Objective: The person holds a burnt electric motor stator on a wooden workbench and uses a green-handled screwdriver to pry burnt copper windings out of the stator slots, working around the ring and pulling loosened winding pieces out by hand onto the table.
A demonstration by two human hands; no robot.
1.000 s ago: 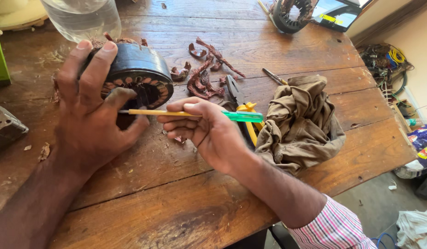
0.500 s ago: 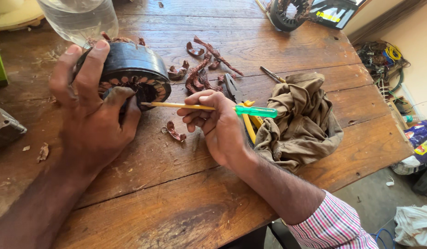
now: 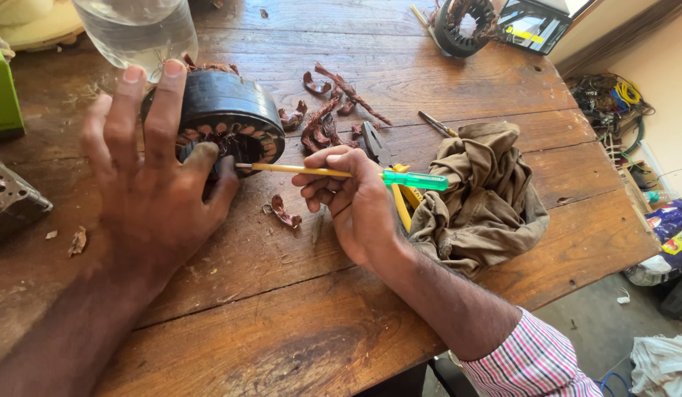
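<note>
A black motor stator [image 3: 234, 110] with copper windings lies tilted on the wooden table [image 3: 297, 309]. My left hand [image 3: 153, 184] grips it, fingers over the top and thumb on its open face. My right hand [image 3: 352, 198] holds a screwdriver [image 3: 341, 173] with a yellow shaft and green handle like a pen, its tip pointing left into the stator's open face beside my left thumb. Loose bits of reddish copper wire [image 3: 322, 117] lie just behind the right hand, and one scrap [image 3: 284, 212] lies in front of the stator.
A crumpled brown cloth [image 3: 484, 198] lies right of my right hand, with yellow-handled pliers [image 3: 389, 165] partly under it. A clear plastic bottle [image 3: 139, 29] stands behind the stator. A second stator [image 3: 466, 26] sits at the far edge. A grey metal housing [image 3: 10, 202] is at left.
The right hand has kept the screwdriver tip at the stator's face, shifting slightly. The left hand stays clamped on the stator.
</note>
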